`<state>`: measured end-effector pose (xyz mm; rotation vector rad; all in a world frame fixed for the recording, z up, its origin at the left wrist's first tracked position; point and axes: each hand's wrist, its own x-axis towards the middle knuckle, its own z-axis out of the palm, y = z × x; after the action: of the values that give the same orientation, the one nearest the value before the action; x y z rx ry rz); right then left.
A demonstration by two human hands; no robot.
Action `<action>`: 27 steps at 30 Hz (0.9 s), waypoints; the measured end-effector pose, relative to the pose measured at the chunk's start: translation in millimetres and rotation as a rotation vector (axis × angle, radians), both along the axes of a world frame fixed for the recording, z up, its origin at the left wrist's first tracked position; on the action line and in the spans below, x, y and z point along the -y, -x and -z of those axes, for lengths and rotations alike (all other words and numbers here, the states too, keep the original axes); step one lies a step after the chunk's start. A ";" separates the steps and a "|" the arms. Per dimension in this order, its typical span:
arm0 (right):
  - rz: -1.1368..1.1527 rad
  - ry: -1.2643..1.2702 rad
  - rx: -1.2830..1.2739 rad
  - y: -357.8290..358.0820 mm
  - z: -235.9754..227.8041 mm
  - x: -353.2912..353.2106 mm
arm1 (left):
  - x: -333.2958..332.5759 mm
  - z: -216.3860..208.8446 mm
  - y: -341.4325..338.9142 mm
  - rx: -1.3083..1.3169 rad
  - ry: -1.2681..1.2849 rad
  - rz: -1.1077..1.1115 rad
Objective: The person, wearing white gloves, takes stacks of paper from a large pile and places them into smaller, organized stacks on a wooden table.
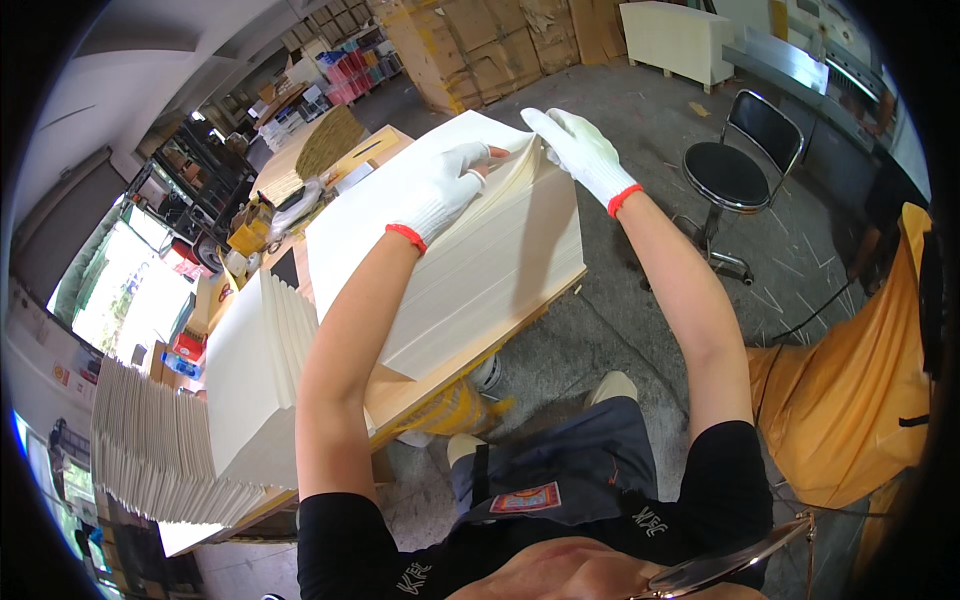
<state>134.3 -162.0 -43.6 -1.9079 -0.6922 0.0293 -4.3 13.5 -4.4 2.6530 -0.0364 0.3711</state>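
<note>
A tall stack of large white paper sheets (480, 280) stands on a wooden table in front of me. At its far right corner, the top sheets bend up and fan apart. My right hand (578, 148), in a white knit glove with a red cuff, is closed on that lifted corner. My left hand (447, 188), gloved the same way with bare fingertips showing, lies over the upper sheets beside the fanned edge. Its thumb and fingers are apart, the fingertips touching the paper.
More stacks of sheets (240, 370) stand on the table (430, 395) at left, one fanned unevenly (150, 440). Beyond lie a yellow box (250, 232) and a plastic bottle (180, 365). A black stool (727, 175) stands at right, near an orange cloth cover (850, 400). Large cartons (470, 50) are behind.
</note>
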 end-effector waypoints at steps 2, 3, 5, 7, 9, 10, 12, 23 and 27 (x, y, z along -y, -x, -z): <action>0.041 -0.078 0.020 -1.5 12.2 -2.8 | 4.3 -2.2 0.2 0.017 -0.018 -0.033; 0.070 -0.144 0.073 -4.0 18.7 -6.3 | 4.3 -2.0 -0.4 0.034 -0.004 0.007; 0.128 -0.274 0.180 -8.6 29.4 -11.2 | 5.0 -1.0 -1.4 0.068 0.026 0.089; 0.066 -0.217 0.102 -5.0 26.0 -7.4 | 24.0 -13.2 8.3 -0.099 0.147 -0.018; 0.038 -0.196 0.081 -2.6 23.6 -7.3 | 25.6 -14.3 9.1 -0.134 0.168 -0.056; 0.046 -0.199 0.096 -3.3 24.9 -8.2 | 16.5 -5.0 1.6 -0.088 0.133 -0.036; 0.060 -0.208 0.106 -3.7 26.7 -8.4 | 9.9 0.4 -3.4 -0.062 0.109 -0.020; 0.109 -0.146 0.214 -1.3 27.6 -11.1 | -2.3 3.5 -6.0 0.082 -0.182 -0.005; 0.184 -0.198 0.288 2.0 32.7 -11.6 | 29.0 -12.0 6.6 -0.071 -0.101 -0.115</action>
<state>132.4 -150.4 -76.4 -1.7926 -0.6790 -0.4226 -10.9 -15.5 7.6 2.7742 0.1237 0.3199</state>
